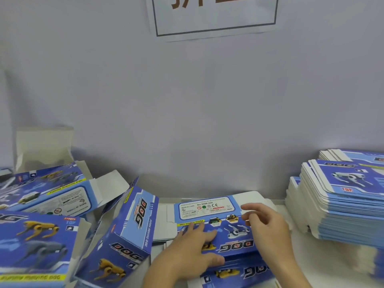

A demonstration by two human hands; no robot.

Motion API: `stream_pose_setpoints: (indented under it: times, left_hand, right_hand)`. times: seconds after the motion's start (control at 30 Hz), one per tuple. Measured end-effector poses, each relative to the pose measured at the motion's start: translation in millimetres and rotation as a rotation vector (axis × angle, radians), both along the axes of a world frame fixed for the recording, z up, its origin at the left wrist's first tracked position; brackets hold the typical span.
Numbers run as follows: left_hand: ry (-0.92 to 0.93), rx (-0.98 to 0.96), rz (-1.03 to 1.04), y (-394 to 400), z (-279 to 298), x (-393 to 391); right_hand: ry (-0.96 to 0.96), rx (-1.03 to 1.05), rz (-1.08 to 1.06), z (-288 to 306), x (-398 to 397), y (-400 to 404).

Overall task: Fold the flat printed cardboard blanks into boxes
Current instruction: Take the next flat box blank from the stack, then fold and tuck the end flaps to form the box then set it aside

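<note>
Lying flat on the white table point(324, 256), front and centre, was the cardboard blank point(216, 223) the person was working on: blue and violet print, a robot dog drawn in white, the word DOG in heavy lettering read upside down from my side, a yellow strip of text, and a pale panel at the far end with a warning label and a model number. White unprinted flaps stuck out at its left and far edges. It sat on top of at least one more flat blank point(243, 273) of the same print, nearer the person.

The left hand point(193, 248) lay on the blank with fingers spread and fairly straight, thumb along its near edge, pressing rather than gripping. The right hand point(264, 223) hung just over the right part of the blank, fingers loose and parted, holding nothing; it was blurred.

To the left I counted three boxes already folded up, flaps still open: one tilted box point(124, 235) just beside the left hand, one front box point(35, 244) at the near corner, one back box point(56, 190) behind it. A plain pale carton point(43, 146) stood against the wall. On the right were tall stacks of blanks point(342, 200), at least three; the sheets were too many to count. A paper sign point(214, 15) hung on the grey wall.
</note>
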State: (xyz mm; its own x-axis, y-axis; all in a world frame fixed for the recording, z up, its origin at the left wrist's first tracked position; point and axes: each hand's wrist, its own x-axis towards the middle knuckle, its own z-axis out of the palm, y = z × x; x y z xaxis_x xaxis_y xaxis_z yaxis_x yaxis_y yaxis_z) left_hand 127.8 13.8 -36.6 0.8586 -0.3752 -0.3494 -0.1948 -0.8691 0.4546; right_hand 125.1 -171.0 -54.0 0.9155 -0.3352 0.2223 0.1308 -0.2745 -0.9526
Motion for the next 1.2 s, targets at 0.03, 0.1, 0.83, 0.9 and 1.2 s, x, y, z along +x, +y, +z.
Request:
stream_pose_setpoints:
  times: [0.03, 0.1, 0.83, 0.9, 1.2]
  left_hand:
    - [-0.019, -0.01, 0.003, -1, -1, -1]
    - [-0.083, -0.053, 0.026, -2, -5, -3]
    - [-0.582, -0.259, 0.043, -53, -14, -53]
    - [-0.558, -0.488, 0.108, -42, -14, -60]
    - [-0.611, -0.888, 0.432, -24, 27, -79]
  right_hand:
    - [-0.011, -0.013, 0.005, 0, -2, 1]
    - [-0.074, -0.043, -0.015, 3, -4, 2]
    - [0.205, 0.742, 0.107, -5, -41, 8]
    - [0.21, 0.727, 0.152, 2, -44, 8]
    - [0.139, 0.41, 0.247, 81, -59, -7]
